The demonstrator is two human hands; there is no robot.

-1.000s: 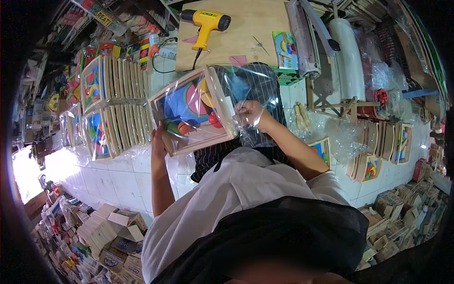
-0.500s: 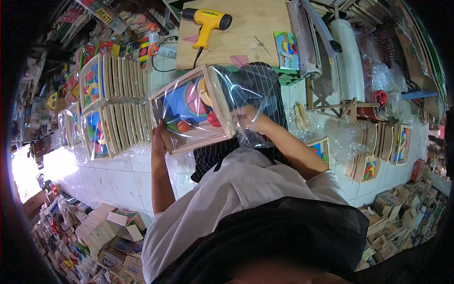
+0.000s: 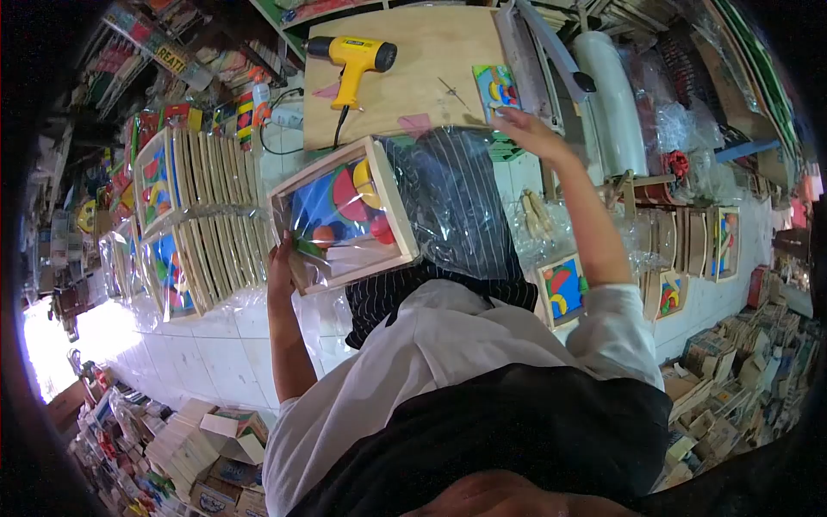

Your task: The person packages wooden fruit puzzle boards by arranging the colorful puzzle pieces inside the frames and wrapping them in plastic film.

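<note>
A wooden-framed tray puzzle with coloured fruit shapes rests tilted on the lap inside a clear plastic bag, whose loose part spreads over the striped cloth to the right. My left hand grips the puzzle's left edge through the plastic. My right hand is raised off the bag, fingers stretched out and holding nothing, by the lower end of a colourful card on the wooden table. A yellow heat gun lies on that table.
Rows of framed puzzles stand at the left. A sealer-like long device and a plastic roll are at the upper right. More puzzles sit on the tiled floor at the right. Cardboard boxes lie lower left.
My right hand has let go of the bag's open side and moved up and right to the card. My left hand still holds the puzzle. The view has shifted slightly.
</note>
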